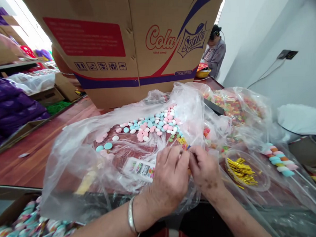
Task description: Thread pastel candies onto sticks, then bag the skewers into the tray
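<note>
My left hand (169, 175), with a metal bangle at its wrist, is closed, thumb and fingers pinched together. Right against it, my right hand (206, 170) is closed as well. A small dark-blue tip shows between the fingertips; what they pinch is mostly hidden. Just beyond the fingers lie small yellow and green ring candies (180, 140). Pink, blue and white round candies (150, 125) are spread behind them on clear plastic sheeting (70, 150). Beside my left hand is a white printed card (139, 168). A clear round tub (265, 182) of gold twist ties (242, 172) stands right of my right hand.
A large cardboard box (106, 72) stands at the back of the red wooden table (44, 155). Bags of colourful ring candies (236, 106) and a candy skewer (281, 160) are at right. Wrapped candies (29, 229) fill a box lower left. Another person (216, 54) is beyond.
</note>
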Demonstrator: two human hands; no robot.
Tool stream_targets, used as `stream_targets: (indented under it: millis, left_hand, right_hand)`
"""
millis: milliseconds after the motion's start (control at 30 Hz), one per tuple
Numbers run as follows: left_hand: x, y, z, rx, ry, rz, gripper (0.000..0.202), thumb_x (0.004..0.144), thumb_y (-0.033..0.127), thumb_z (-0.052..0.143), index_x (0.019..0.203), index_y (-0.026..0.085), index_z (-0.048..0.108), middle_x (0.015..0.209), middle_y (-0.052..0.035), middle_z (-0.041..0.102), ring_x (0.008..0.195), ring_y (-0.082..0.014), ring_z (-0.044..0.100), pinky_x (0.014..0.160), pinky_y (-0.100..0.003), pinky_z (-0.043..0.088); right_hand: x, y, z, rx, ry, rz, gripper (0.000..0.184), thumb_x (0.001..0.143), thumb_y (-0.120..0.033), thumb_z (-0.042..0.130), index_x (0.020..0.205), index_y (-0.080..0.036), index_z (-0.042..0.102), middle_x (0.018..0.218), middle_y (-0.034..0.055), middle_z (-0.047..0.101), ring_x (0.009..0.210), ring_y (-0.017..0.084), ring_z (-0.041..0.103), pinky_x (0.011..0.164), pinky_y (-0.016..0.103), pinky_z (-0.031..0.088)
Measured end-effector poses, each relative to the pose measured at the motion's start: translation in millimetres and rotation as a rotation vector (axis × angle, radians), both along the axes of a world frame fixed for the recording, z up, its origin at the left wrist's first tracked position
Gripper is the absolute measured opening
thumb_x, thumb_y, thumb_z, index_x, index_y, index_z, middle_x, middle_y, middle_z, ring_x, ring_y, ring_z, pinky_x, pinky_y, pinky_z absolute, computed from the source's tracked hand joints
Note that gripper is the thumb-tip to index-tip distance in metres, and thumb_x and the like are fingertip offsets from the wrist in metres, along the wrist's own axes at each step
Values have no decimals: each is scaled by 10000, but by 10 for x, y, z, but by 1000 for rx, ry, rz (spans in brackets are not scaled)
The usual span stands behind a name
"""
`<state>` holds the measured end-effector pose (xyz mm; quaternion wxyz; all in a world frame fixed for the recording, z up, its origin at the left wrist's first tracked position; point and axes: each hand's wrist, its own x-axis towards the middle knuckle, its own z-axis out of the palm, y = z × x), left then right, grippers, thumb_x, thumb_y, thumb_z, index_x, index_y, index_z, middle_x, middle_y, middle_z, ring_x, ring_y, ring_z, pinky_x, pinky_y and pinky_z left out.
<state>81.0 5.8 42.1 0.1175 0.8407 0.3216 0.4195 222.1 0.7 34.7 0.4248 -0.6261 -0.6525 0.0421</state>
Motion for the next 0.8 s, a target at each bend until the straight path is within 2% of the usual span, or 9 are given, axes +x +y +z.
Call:
stream_targets:
  millis: [67,167,233,333,433,533,633,733,800]
  left_hand:
    - [-23,-71,13,-131,-149,-37,149,905,180,551,1038,188,619,881,-88,674,822,-236,611,800,-397,476]
    - [-66,-62,146,-764,-499,-40,226,950,398,534,1046,203,594,729,-12,634,657,-175,572,639,-296,461]
    - [-129,36,306,-1036,-779,-63,393,926,549,512,1071,194,600,756,-29,674,702,-195,609,650,-300,472]
    - [-314,210,547,-1100,-891,-230,593,816,742,510,1004,203,667,731,-58,725,709,-244,655,654,-336,484]
    - [-499,281,622,-1221,-571,-483,573,790,725,574,771,173,726,574,-78,708,579,-253,654,693,-375,490]
    - [-547,248,519,-1317,-421,-355,546,897,630,508,712,162,720,596,-68,712,600,-206,639,710,-322,474]
    - [-506,167,404,-1309,-608,-145,396,874,532,618,757,166,714,761,-35,721,775,-188,637,742,-267,478]
    - [-468,70,379,-1324,-714,-77,194,797,371,756,834,186,712,776,7,694,793,-168,631,714,-237,487]
    - [-458,8,392,-1359,-788,-40,170,773,309,783,864,194,697,768,14,694,752,-155,633,687,-234,493]
  right_hand:
    - [-33,24,112,-70,297,47,189,945,-267,474,776,-214,539,666,-10,594,599,143,549,565,246,438]
    - [-166,-51,239,-27,443,117,163,922,-263,489,784,-213,559,662,-25,594,587,125,548,559,226,442]
    - [-270,-116,249,20,399,194,165,900,-236,492,758,-206,569,673,-12,602,609,126,555,581,231,443]
    - [-347,-144,184,-29,416,266,193,892,-229,477,713,-207,546,612,-28,556,556,115,520,539,221,423]
    - [-331,-108,131,-71,513,210,194,905,-257,480,724,-213,534,589,-46,544,518,104,495,506,208,413]
    - [-342,-99,110,-15,507,210,172,904,-242,485,746,-212,546,632,-32,585,566,112,535,561,218,446]
    - [-424,-144,70,33,453,238,165,898,-208,486,751,-208,563,684,-8,612,626,123,564,619,233,468]
    - [-513,-192,23,67,441,271,173,902,-188,480,762,-204,580,710,9,622,662,129,576,644,240,475]
    - [-548,-209,16,97,425,295,182,906,-174,470,770,-198,589,720,20,620,683,137,574,664,255,473]
